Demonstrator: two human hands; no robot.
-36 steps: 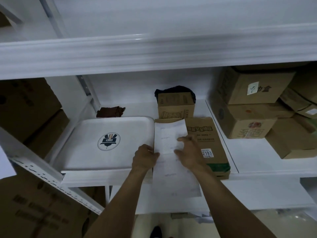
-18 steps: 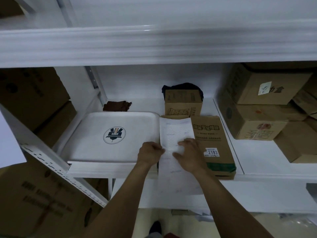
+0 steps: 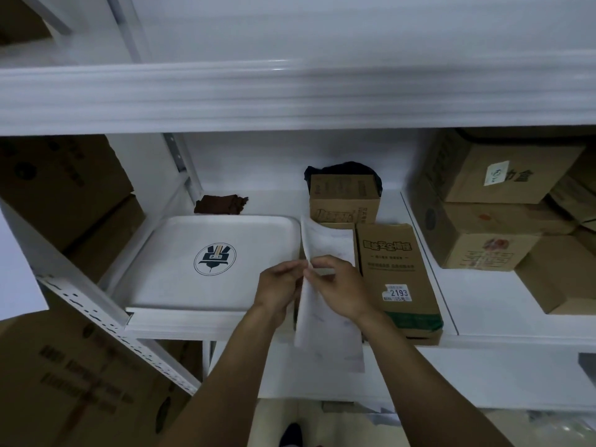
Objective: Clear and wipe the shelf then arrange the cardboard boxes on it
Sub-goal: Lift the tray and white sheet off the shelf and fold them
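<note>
A long white sheet of paper [image 3: 325,321] lies over the front edge of the white shelf [image 3: 477,304], its left side lifted. My left hand [image 3: 277,288] and my right hand [image 3: 338,288] both pinch that raised edge at mid-length. Beside the paper lies a flat cardboard box [image 3: 395,275] with a 2193 price sticker. Behind it a small cardboard box [image 3: 343,201] stands upright with a black bag [image 3: 348,167] at its back. A white tray [image 3: 206,262] with a round dark logo takes up the shelf's left part.
A brown rag [image 3: 222,204] lies behind the tray. Stacked cardboard boxes [image 3: 483,221] fill the shelf's right side. More large boxes [image 3: 64,195] sit at the left beyond a slanted white perforated rail [image 3: 106,327]. An upper shelf board [image 3: 290,95] overhangs, and a lower shelf [image 3: 451,375] lies beneath.
Both hands have come together on the paper's left edge and lifted it, so the sheet now folds upward instead of lying flat under my right palm.
</note>
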